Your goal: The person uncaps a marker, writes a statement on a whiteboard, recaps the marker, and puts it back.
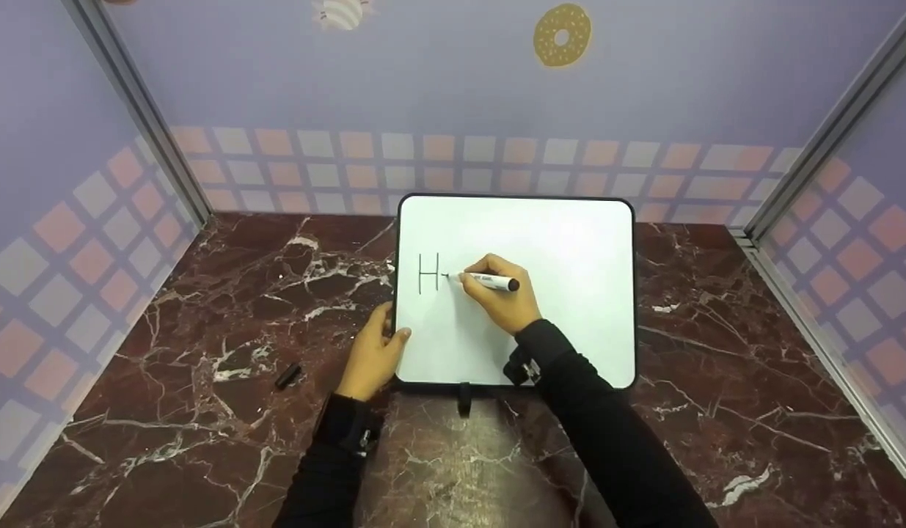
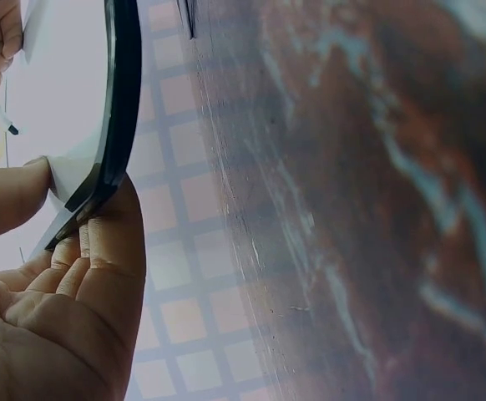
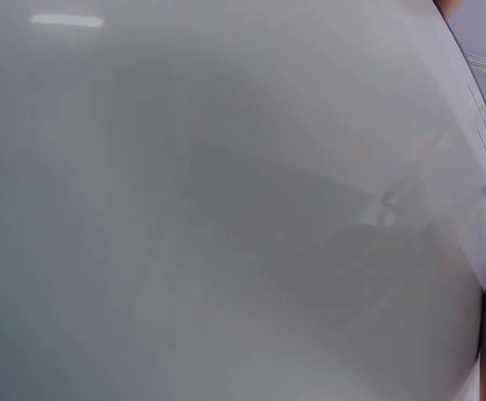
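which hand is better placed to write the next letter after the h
Right. The right hand already holds the marker in a writing grip, tip on the board just right of the H. The left hand grips the board's left edge, steadying it; the cap lies apart on the table.

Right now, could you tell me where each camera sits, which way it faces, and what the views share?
Head: above, looking forward and down at the whiteboard on the marble table; both sleeved arms, left hand, right hand with marker show.
Left wrist: beside the board's left edge, facing along the table; palm and thumb show.
Right wrist: close over the white surface; a sliver of hand shows.
Shared: all three show the whiteboard and the marker tip.
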`<state>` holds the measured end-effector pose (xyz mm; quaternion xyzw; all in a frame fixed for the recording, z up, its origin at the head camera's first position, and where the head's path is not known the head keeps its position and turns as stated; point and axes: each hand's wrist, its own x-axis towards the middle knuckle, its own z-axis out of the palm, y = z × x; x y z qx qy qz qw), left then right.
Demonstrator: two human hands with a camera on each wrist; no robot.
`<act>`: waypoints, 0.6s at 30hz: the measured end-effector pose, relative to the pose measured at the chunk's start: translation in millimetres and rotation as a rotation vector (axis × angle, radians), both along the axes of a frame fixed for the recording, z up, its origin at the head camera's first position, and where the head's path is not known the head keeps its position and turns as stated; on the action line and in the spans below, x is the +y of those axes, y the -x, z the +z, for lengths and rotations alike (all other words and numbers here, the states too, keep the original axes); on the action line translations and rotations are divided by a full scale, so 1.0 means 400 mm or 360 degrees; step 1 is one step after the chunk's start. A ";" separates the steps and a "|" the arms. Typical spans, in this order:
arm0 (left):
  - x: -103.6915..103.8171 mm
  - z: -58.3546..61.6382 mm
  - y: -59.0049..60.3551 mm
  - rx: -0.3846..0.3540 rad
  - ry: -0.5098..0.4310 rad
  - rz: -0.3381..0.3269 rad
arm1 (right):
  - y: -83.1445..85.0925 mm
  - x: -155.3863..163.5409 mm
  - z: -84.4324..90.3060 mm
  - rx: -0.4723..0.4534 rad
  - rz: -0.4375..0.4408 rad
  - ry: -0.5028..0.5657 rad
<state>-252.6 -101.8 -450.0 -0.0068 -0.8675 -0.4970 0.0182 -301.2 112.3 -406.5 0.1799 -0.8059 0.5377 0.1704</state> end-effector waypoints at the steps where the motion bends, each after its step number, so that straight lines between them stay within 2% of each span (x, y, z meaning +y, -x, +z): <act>1: -0.001 0.000 0.000 0.0002 -0.0002 -0.0003 | 0.001 0.001 -0.001 0.0001 0.0002 0.0001; 18: -0.001 -0.001 0.001 0.0000 0.0004 -0.0010 | 0.000 0.006 0.002 -0.0045 -0.0087 0.0019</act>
